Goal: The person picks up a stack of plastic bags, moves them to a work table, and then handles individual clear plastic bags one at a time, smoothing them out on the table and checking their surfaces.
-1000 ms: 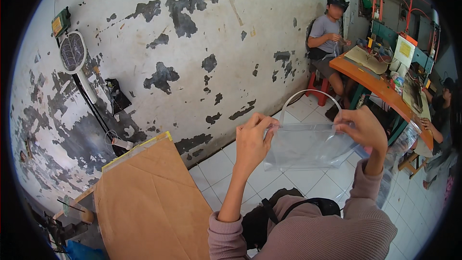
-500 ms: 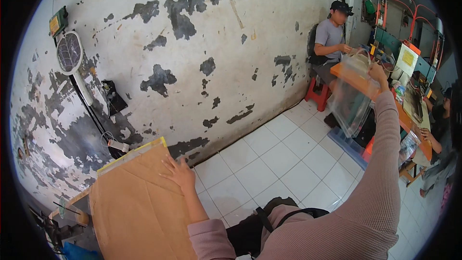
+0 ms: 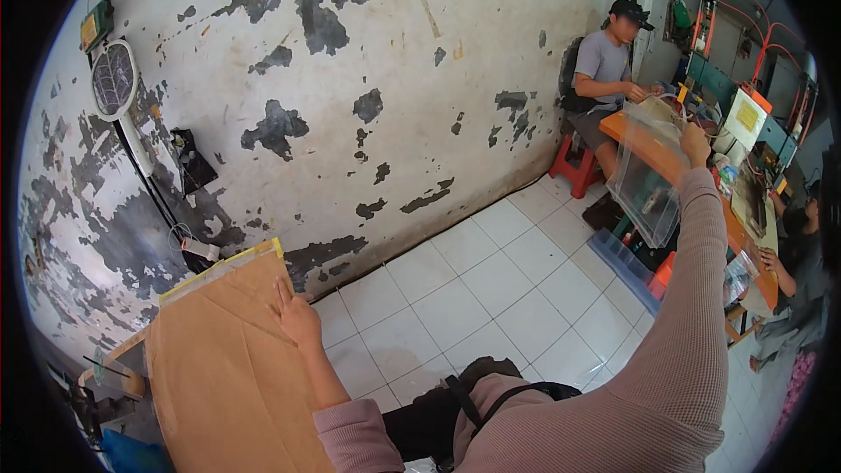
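Note:
My left hand [image 3: 298,319] rests near the edge of a brown paper-covered board [image 3: 223,359], its fingers stretched out over the surface. Yellow tape runs along the board's far edge. My right arm reaches far out to the right, and its hand [image 3: 695,145] is closed at the near edge of an orange-topped table [image 3: 638,138]. From that hand a clear plastic bag [image 3: 648,184] hangs down in front of the table. The fingertips of the right hand are too small to make out well.
A seated person [image 3: 604,70] works behind the table on a red stool [image 3: 574,166]. Another person [image 3: 793,245] is at the far right. A blue plastic bin [image 3: 622,270] stands under the table. An electric swatter [image 3: 116,79] hangs on the peeling wall. White floor tiles [image 3: 464,298] lie between.
My left hand has slid slightly toward the left over the brown paper, its fingers drawn closer together. My right hand stays closed by the table while the clear plastic bag swings a little.

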The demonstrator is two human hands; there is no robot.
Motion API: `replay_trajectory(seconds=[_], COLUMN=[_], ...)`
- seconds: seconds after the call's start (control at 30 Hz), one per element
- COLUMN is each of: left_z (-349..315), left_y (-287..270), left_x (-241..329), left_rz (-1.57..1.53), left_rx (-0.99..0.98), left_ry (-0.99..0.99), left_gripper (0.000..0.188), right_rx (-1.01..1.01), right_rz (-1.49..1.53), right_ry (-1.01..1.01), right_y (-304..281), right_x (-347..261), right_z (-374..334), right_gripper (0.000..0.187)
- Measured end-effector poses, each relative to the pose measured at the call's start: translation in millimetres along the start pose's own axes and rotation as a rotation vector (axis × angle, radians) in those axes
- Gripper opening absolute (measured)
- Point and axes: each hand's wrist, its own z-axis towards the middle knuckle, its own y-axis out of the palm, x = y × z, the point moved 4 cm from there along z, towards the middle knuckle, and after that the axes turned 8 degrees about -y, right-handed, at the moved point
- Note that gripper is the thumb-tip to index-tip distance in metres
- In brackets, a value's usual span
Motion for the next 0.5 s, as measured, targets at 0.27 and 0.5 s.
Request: replay_trajectory(seconds=[0.27,0.5], left_z=[-1,0], left_y=[0,0], left_x=[-2,-1], left_rz=[-0.052,-0.06], left_rx=[0.021,0.004], left_ry=[0.014,0.006], left_gripper=[0.018,0.021], right_rx=[0.026,0.004], right_rz=[-0.034,-0.029], right_ry=[-0.044,-0.066], right_y=[13,23], right_x=[-5,-6], right_z=[-12,-25], right_gripper=[0.023,0.021])
